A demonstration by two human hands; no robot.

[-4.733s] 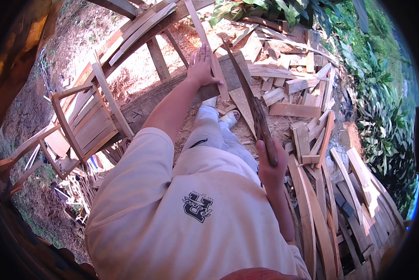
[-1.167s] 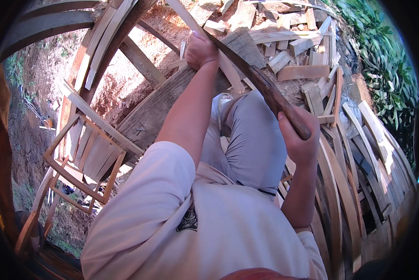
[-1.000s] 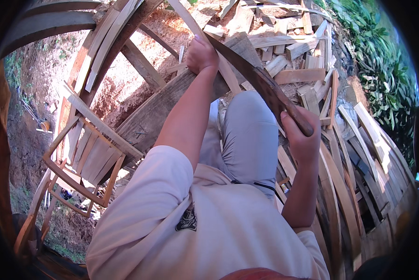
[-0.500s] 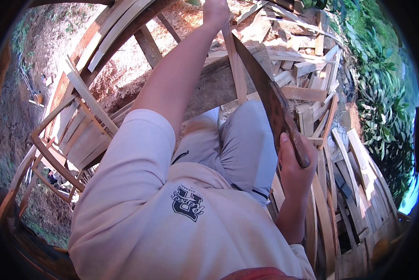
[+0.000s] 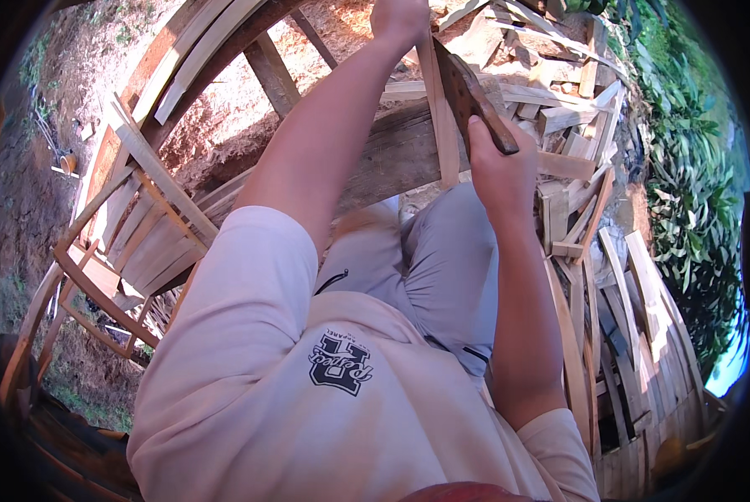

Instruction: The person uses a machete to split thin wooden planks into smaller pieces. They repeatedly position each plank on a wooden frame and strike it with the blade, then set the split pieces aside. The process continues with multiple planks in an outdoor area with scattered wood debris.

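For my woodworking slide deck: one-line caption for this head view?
Left hand steadies a thin wooden slat on a plank while the right hand grips a dark blade against it, offcuts piled around.

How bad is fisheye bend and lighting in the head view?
Head view: strong barrel bend, dark rim vignette, curved pale wooden slats near the right edge; hard sun on the red-brown soil; left hand cropped at top; right hand sharp.
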